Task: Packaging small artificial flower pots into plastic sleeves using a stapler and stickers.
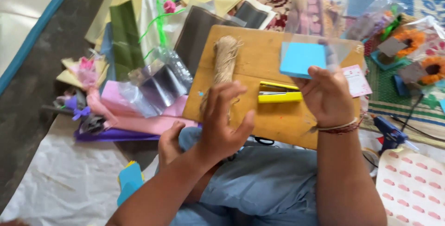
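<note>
Blue pad (302, 58), in a clear sleeve over the board (259, 114) | right hand (328, 97) fingers closed on it | left hand (222, 119) open, empty, above twine (225, 59) | risk: the slick sleeve may slip onto the stapler (279, 96).

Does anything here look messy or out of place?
Yes. Left of the wooden board, coloured paper sheets and clear plastic wrap lie in a loose, overlapping heap. On the board, the yellow stapler and twine roll lie tidy.
</note>
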